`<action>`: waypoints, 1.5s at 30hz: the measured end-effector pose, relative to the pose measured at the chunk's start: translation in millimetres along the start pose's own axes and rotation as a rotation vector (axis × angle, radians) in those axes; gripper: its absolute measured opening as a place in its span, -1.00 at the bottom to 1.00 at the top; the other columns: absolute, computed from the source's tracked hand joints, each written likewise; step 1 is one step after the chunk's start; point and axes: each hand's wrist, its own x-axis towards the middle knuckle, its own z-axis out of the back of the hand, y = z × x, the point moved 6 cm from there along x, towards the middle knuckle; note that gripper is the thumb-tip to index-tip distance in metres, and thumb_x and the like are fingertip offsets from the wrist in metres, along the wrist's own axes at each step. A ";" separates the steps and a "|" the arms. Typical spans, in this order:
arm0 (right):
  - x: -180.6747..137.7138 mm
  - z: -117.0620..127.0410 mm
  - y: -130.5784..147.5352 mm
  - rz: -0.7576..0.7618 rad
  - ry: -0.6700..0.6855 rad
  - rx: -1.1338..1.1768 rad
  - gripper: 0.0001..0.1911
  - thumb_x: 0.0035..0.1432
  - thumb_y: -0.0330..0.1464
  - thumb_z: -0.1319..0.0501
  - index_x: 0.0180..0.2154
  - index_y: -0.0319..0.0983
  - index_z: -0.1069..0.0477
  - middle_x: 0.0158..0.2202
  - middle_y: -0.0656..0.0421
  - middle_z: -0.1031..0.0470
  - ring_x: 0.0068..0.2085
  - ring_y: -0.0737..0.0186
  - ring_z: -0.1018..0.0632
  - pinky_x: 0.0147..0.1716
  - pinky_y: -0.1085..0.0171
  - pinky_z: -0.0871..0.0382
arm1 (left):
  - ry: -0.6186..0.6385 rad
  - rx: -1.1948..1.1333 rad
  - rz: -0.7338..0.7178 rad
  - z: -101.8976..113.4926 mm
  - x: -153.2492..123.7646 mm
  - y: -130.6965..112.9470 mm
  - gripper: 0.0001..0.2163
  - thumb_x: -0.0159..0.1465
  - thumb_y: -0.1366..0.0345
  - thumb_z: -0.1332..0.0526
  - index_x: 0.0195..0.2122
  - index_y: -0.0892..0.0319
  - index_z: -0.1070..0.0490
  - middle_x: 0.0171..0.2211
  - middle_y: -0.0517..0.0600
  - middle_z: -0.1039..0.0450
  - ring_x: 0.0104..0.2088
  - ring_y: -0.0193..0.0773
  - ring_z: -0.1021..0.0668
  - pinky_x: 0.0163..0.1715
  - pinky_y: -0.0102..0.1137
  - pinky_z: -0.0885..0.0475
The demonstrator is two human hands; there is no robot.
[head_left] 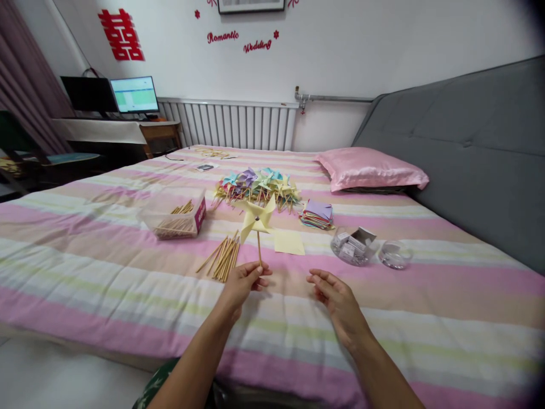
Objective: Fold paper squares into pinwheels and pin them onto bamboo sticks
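Observation:
A pale yellow paper pinwheel [258, 219] on a thin wooden stick stands upright in my left hand [247, 282]. The thumb and fingers pinch the lower end of its stick. To the right, apart from the pinwheel, my right hand [334, 295] hovers above the bed with fingers loosely bent and nothing visible in them. A flat yellow paper square [289, 242] lies just behind the gap between my hands. Loose wooden sticks [223, 258] are spread beside my left hand.
Finished pinwheels [255, 184] are heaped farther back. A clear box [176, 218] of sticks sits left. Right of centre are stacked coloured papers [317, 214], a clear tub [353, 247] with small boxes, and a small round dish [395, 255]. A pink pillow [372, 167] lies by the headboard.

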 end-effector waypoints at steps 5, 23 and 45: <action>0.1 0.2 0.3 0.005 0.004 -0.004 -0.66 -0.14 -0.22 -0.36 -0.27 -0.22 -0.48 -0.35 0.17 -0.51 -0.45 0.38 -0.38 -0.37 0.33 -0.26 | 0.016 -0.002 0.008 -1.8 -0.4 0.6 -0.75 0.05 0.20 -0.29 -0.35 0.29 -0.47 -0.34 0.12 -0.54 -0.53 -0.38 -0.47 -0.49 -0.47 -0.31; 0.3 -0.8 -0.9 -0.016 0.023 0.000 -0.68 -0.12 -0.23 -0.36 -0.28 -0.22 -0.46 -0.35 0.20 -0.51 -0.44 0.42 -0.37 -0.37 0.38 -0.24 | 0.029 0.004 0.021 -3.2 3.2 6.2 -0.74 0.03 0.19 -0.30 -0.35 0.30 -0.48 -0.35 0.10 -0.55 -0.54 -0.41 -0.47 -0.51 -0.50 -0.30; 1.1 -1.6 -0.2 -0.007 0.024 -0.008 -0.66 -0.12 -0.22 -0.36 -0.27 -0.22 -0.46 -0.35 0.21 -0.49 -0.45 0.43 -0.35 -0.38 0.37 -0.22 | 0.016 0.037 0.027 -4.3 2.9 6.5 -0.71 0.04 0.19 -0.30 -0.30 0.31 -0.50 -0.33 0.12 -0.56 -0.55 -0.43 -0.46 -0.52 -0.51 -0.31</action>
